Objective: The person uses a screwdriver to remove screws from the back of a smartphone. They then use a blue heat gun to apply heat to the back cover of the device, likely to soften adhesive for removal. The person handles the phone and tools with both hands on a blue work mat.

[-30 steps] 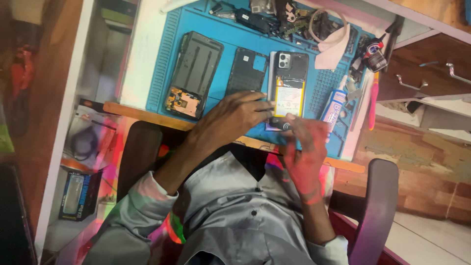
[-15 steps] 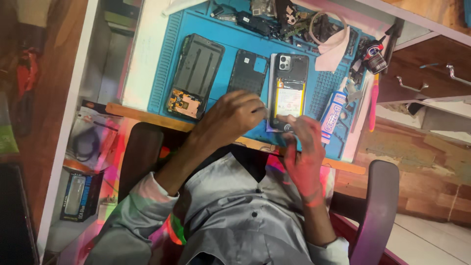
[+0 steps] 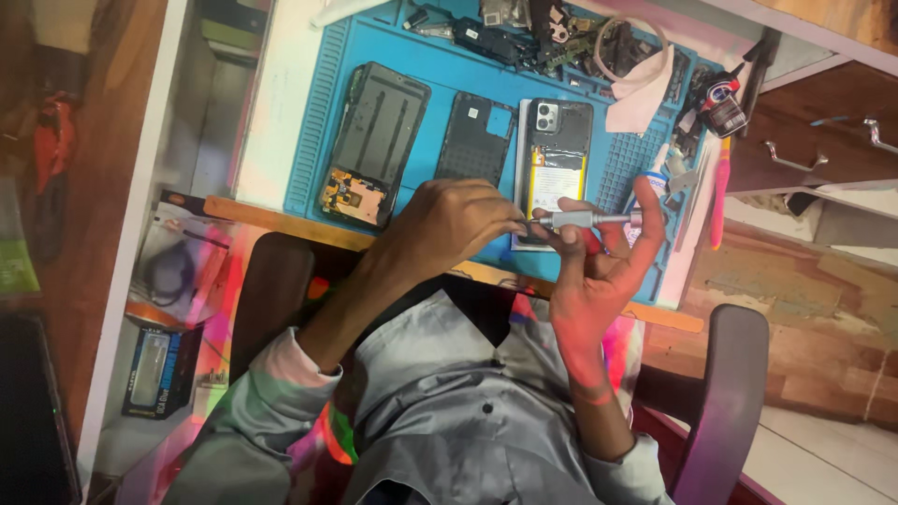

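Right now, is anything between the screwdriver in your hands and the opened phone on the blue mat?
Nothing visible stands in the way. The right hand holds the screwdriver just over the opened phone's lower end, and the left hand pinches its tip. The hands hide the phone's bottom edge.

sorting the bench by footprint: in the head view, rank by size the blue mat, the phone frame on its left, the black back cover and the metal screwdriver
1. blue mat
2. phone frame
3. black back cover, somewhat smaller than the frame
4. metal screwdriver, held in both hands nearer the camera, yet smallest
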